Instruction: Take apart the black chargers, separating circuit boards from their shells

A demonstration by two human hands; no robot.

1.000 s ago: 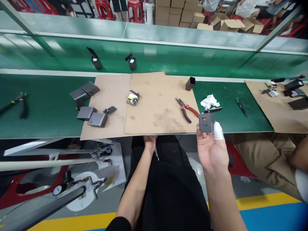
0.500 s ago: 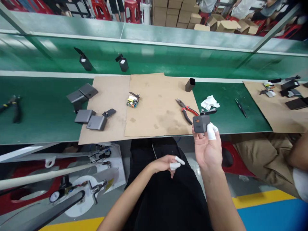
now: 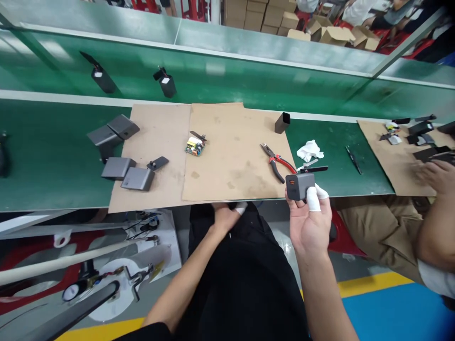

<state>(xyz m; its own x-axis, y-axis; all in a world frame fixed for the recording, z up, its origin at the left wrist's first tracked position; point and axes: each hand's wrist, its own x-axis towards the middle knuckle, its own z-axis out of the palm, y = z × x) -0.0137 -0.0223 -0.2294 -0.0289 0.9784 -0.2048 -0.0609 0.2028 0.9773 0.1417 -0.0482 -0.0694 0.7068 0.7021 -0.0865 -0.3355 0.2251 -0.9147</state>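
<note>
My right hand (image 3: 311, 225) grips a dark grey charger (image 3: 300, 186) just off the table's front edge, white covers on its thumb and a finger. An orange port shows in the charger's face, and a thin black flap sticks out behind it. Over my lap, my left hand (image 3: 225, 218) reaches to the table edge, its fingers mostly hidden; one white-covered fingertip shows. Pliers (image 3: 275, 161) with red and black handles lie on the cardboard (image 3: 223, 175), just beyond the charger. Farther left on the cardboard is a small circuit board (image 3: 195, 144) with yellow parts.
Several grey charger cases (image 3: 138, 179) lie at the left. A black open sleeve (image 3: 282, 123) stands at the back, with a crumpled tissue (image 3: 310, 150) and a pen-like tool (image 3: 353, 159) farther right. A co-worker's hand (image 3: 439, 175) is at the right edge.
My left hand has moved from my lap up to the table edge. My right hand still holds the charger, its port side turned more into view. A co-worker's hand has appeared at right.
</note>
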